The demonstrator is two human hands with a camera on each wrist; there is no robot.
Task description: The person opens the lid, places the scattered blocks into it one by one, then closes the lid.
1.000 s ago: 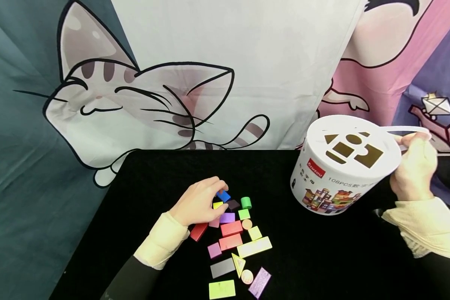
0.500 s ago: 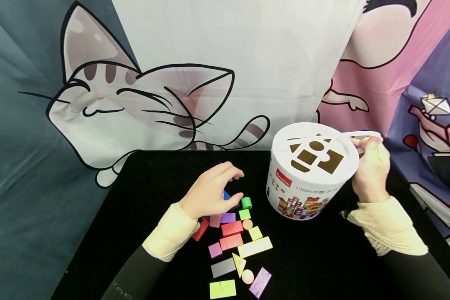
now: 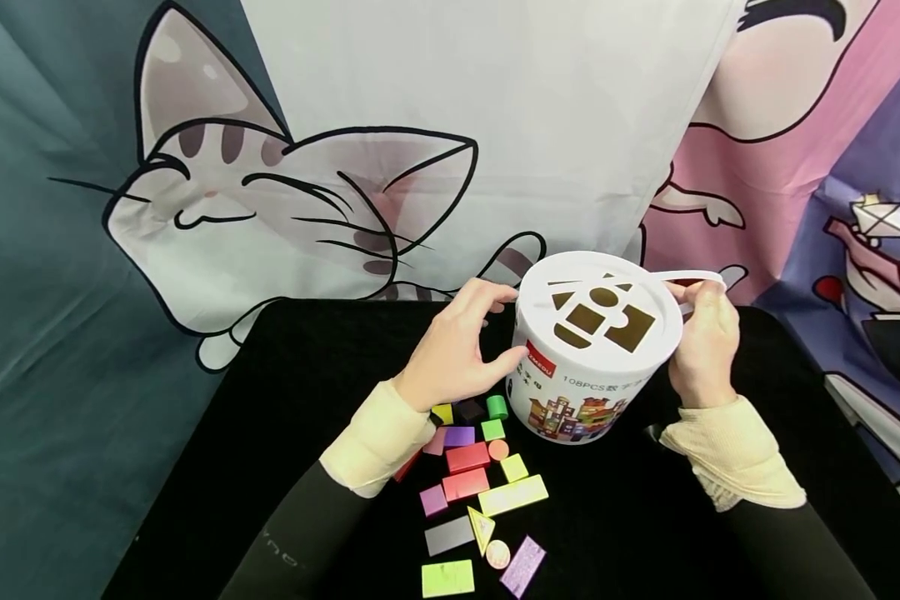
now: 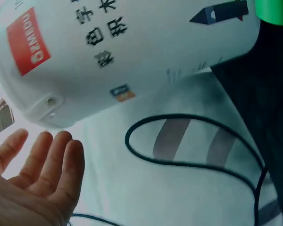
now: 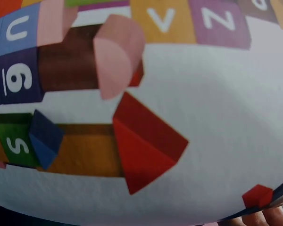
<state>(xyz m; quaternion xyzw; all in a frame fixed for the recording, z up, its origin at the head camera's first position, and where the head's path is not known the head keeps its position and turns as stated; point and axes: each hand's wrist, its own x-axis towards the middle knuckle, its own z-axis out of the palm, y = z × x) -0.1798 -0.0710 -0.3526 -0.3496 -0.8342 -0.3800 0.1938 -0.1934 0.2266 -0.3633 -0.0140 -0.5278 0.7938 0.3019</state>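
A white block bucket (image 3: pixel 570 375) with shape-cut holes in its lid (image 3: pixel 648 354) stands tilted on the black tabletop, right of the loose blocks. My right hand (image 3: pixel 705 350) grips its white strap handle (image 3: pixel 688 276) at the right of the lid. At the bucket's left side, my left hand (image 3: pixel 453 346) has its fingers spread, thumb over the red label. In the left wrist view those fingers (image 4: pixel 68 169) lie just off the rim. The printed bucket wall (image 5: pixel 221 117) fills the right wrist view, with only some fingertips (image 5: pixel 257 219) at the lower corner.
Loose blocks lie in a cluster before the bucket: a green cylinder (image 3: pixel 497 407), a red block (image 3: pixel 468 457), a long pale yellow block (image 3: pixel 513 495), a yellow triangle (image 3: pixel 482 528), a purple block (image 3: pixel 523 567) and several others. A cat-print cloth (image 3: pixel 285 217) hangs behind the table.
My right hand has brought the bucket leftward, close to the blocks. My left hand has risen from the back blocks, leaving the blue one, and moved right to the bucket's side, fingers spreading.
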